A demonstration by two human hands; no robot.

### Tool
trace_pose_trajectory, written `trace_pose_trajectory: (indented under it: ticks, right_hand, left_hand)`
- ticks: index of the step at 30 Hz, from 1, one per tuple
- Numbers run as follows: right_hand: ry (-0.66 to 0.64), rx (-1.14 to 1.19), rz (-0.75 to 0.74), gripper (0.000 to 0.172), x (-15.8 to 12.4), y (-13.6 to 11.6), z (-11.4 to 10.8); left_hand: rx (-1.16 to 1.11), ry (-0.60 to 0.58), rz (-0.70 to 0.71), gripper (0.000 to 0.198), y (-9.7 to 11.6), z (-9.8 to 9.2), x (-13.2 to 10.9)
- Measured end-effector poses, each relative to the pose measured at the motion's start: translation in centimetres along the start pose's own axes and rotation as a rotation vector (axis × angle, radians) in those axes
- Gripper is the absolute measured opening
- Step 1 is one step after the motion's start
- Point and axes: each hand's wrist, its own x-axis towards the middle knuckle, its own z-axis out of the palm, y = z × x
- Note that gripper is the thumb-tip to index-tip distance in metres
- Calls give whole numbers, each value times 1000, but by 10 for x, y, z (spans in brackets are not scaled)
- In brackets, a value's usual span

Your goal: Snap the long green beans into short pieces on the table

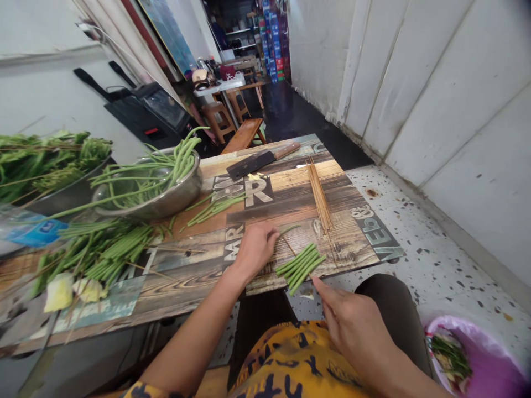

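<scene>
My right hand [357, 315] is closed, thumb and finger pinching the near end of a bamboo skewer. A row of cut long bean pieces [301, 267] is threaded side by side on that skewer, just above the table's front edge. The skewer's thin tip [289, 245] sticks out on the far side, toward my left hand. My left hand [258, 249] is over the table with curled fingers, closed on a single cut bean piece [289, 228]. A bundle of bare bamboo skewers [318, 196] lies on the table to the right. Several loose bean pieces [215, 209] lie beyond my left hand.
A knife [263, 161] lies at the table's [286, 204] far side. On the left are a metal bowl [182, 185] of long beans, piled bean skewers [120, 257], and a larger basin [78, 190] of greens. A lined bin [477, 354] stands at lower right.
</scene>
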Motion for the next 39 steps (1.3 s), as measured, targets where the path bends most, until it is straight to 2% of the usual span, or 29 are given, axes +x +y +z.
trace_pose_trajectory:
  ticks: [12,21,39]
  right_hand:
    - [-63,-53,8,45,4,-2,-1]
    - [43,-82,-67,43,3,-2,-3]
    - [62,-66,-81,42,-3,-1,0]
  left_hand:
    - [-56,16,13,14,0,2,-1]
    - [-89,6,-45,14,-1,2,-1]
    - [-61,-2,-23,12,1,1,1]
